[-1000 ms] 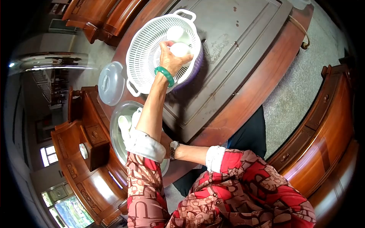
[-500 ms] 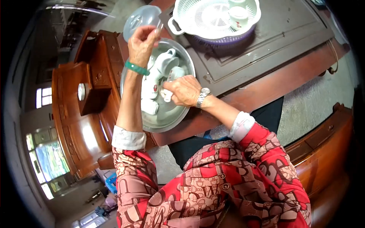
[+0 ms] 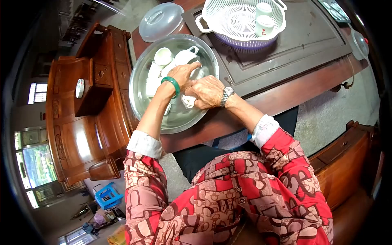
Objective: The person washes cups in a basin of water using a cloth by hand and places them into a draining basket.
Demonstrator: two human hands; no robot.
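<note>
A wide metal basin (image 3: 136, 112) of water holds several white cups (image 3: 163, 56) and a white teapot (image 3: 187, 56). My left hand (image 3: 182, 76), with a green bangle at the wrist, reaches into the basin, its fingers bent over a pale cup (image 3: 199, 74) that is mostly hidden between my hands. Close against it, my right hand (image 3: 207, 92), wearing a metal watch, is closed on a bunched white cloth (image 3: 188, 101) that sticks out below the fingers. The other cups lie crowded left of my hands, partly under my left wrist.
Beyond the basin lies a translucent domed lid (image 3: 161, 21). On the dark tray panel (image 3: 281, 63) of the wooden table stands a white colander (image 3: 210, 16) in a purple one, with two cups (image 3: 264, 26) inside. Carved wooden seating (image 3: 81, 122) is at left.
My left hand has come down from above the basin's far rim to meet my right hand. My right hand stays low with the cloth. The view has shifted slightly.
</note>
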